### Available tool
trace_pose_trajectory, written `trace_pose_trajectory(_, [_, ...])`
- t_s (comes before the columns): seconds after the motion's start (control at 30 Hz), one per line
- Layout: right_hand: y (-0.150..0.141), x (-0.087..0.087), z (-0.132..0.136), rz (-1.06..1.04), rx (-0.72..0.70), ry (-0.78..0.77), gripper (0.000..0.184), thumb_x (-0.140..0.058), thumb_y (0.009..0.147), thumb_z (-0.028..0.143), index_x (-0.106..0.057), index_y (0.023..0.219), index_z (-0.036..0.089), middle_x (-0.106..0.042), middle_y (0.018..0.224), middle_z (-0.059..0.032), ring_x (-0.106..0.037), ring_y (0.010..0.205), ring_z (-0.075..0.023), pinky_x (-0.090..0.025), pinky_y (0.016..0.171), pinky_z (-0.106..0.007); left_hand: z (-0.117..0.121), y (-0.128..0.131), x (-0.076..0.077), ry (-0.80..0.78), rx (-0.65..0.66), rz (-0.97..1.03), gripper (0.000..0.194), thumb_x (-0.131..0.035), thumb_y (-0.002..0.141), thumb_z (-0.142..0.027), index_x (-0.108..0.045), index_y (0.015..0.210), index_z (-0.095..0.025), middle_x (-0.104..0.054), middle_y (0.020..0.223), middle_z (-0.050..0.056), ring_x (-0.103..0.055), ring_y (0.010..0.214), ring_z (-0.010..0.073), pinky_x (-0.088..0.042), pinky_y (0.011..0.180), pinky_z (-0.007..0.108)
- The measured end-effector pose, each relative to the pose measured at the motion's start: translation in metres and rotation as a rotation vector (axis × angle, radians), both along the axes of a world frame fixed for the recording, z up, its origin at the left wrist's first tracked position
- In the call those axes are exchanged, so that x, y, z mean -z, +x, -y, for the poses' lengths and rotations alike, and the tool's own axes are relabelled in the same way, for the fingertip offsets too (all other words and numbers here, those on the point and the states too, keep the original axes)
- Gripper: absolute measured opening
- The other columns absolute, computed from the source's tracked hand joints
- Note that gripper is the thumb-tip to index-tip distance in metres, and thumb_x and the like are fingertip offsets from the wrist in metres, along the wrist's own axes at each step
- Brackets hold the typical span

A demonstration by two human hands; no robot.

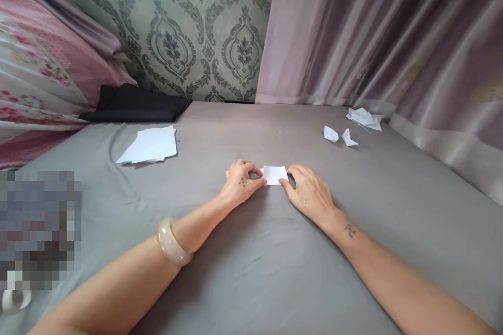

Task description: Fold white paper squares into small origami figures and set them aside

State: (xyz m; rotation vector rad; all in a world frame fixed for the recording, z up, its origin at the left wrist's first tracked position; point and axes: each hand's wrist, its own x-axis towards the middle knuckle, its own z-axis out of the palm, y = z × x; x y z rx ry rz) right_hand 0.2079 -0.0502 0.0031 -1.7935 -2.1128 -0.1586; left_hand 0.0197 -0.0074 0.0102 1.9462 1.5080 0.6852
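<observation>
A small folded white paper point(274, 174) lies on the grey bedsheet point(251, 251) in the middle of the view. My left hand point(241, 183) presses its curled fingertips on the paper's left edge. My right hand point(308, 192) pinches and holds down the paper's right edge with bent fingers. Both hands rest on the sheet with the paper between them. A pale bangle point(172, 243) sits on my left wrist.
A stack of white sheets point(149, 145) lies at the back left. Folded paper pieces point(340, 135) and more crumpled paper point(364, 118) sit at the back right. A black cloth point(135, 104), a floral pillow point(43, 78), patterned wall and pink curtain point(377, 31) border the bed.
</observation>
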Motion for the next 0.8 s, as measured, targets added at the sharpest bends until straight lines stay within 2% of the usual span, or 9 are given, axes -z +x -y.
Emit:
trace_pose_trajectory(0.1, [0.001, 0.003, -0.001, -0.060, 0.022, 0.058, 0.029, -0.052, 0.088, 0.034, -0.055, 0.111, 0.017, -0.061, 0.112, -0.0126, -0.061, 0.096, -0.0263, -0.050, 0.075, -0.038, 0.002, 0.001, -0.002, 0.008, 0.042, 0.060, 0.011, -0.065, 0.074, -0.031, -0.069, 0.078, -0.022, -0.064, 0.097, 0.004, -0.057, 0.090, 0.0211, -0.041, 0.090, 0.043])
trace_pose_trajectory(0.17, [0.000, 0.002, -0.002, -0.090, 0.017, 0.151, 0.042, -0.054, 0.086, 0.032, -0.047, 0.124, 0.016, -0.054, 0.125, -0.0162, -0.057, 0.108, -0.0290, -0.049, 0.083, -0.042, 0.004, 0.002, -0.003, 0.032, 0.085, 0.117, 0.009, -0.061, 0.076, -0.028, -0.067, 0.078, -0.021, -0.067, 0.091, 0.002, -0.060, 0.082, 0.0179, -0.043, 0.087, 0.038])
trace_pose_trajectory(0.23, [-0.002, -0.001, -0.002, -0.105, -0.050, 0.256, 0.044, -0.054, 0.087, 0.027, -0.044, 0.129, 0.017, -0.047, 0.133, -0.0160, -0.050, 0.118, -0.0288, -0.045, 0.093, -0.043, 0.007, 0.003, -0.004, 0.112, 0.106, 0.147, 0.007, -0.058, 0.078, -0.022, -0.065, 0.078, -0.021, -0.069, 0.091, 0.001, -0.061, 0.083, 0.0166, -0.042, 0.088, 0.036])
trace_pose_trajectory(0.3, [-0.003, -0.004, -0.003, -0.118, -0.138, 0.324, 0.035, -0.051, 0.089, 0.021, -0.050, 0.124, 0.020, -0.047, 0.131, -0.0133, -0.049, 0.118, -0.0258, -0.043, 0.097, -0.042, 0.009, 0.005, -0.003, 0.256, 0.112, 0.121, 0.008, -0.056, 0.079, -0.016, -0.062, 0.078, -0.022, -0.069, 0.096, 0.000, -0.061, 0.089, 0.0166, -0.038, 0.089, 0.035])
trace_pose_trajectory(0.4, [-0.003, -0.005, -0.004, -0.142, -0.220, 0.354, 0.023, -0.047, 0.091, 0.019, -0.060, 0.110, 0.023, -0.053, 0.119, -0.0106, -0.053, 0.108, -0.0229, -0.044, 0.091, -0.040, 0.011, 0.006, -0.001, 0.491, 0.138, 0.005, 0.011, -0.053, 0.083, -0.016, -0.061, 0.080, -0.022, -0.068, 0.106, 0.001, -0.059, 0.095, 0.0166, -0.035, 0.088, 0.035])
trace_pose_trajectory(0.5, [0.000, -0.005, -0.005, -0.131, -0.236, 0.344, 0.023, -0.045, 0.091, 0.016, -0.066, 0.097, 0.023, -0.059, 0.103, -0.0078, -0.055, 0.095, -0.0207, -0.044, 0.084, -0.038, 0.014, 0.004, -0.001, 0.645, 0.162, -0.117, 0.016, -0.047, 0.087, -0.018, -0.061, 0.084, -0.023, -0.065, 0.112, 0.002, -0.056, 0.099, 0.0180, -0.033, 0.089, 0.037])
trace_pose_trajectory(0.63, [0.002, -0.009, -0.005, -0.025, -0.221, 0.355, 0.026, -0.045, 0.091, 0.014, -0.069, 0.095, 0.023, -0.063, 0.100, -0.0064, -0.053, 0.092, -0.0198, -0.040, 0.081, -0.035, 0.019, 0.000, -0.004, 0.757, 0.210, -0.266, 0.029, -0.045, 0.083, -0.011, -0.062, 0.100, -0.026, -0.061, 0.124, 0.001, -0.048, 0.115, 0.0232, -0.026, 0.095, 0.040])
trace_pose_trajectory(0.8, [-0.006, -0.013, -0.005, 0.073, -0.294, 0.324, 0.025, -0.045, 0.092, 0.017, -0.069, 0.091, 0.021, -0.067, 0.101, -0.0053, -0.052, 0.096, -0.0195, -0.038, 0.084, -0.034, 0.021, -0.001, -0.007, 0.805, 0.456, -0.322, 0.030, -0.038, 0.088, -0.009, -0.062, 0.097, -0.024, -0.063, 0.122, 0.000, -0.048, 0.118, 0.0198, -0.024, 0.096, 0.039])
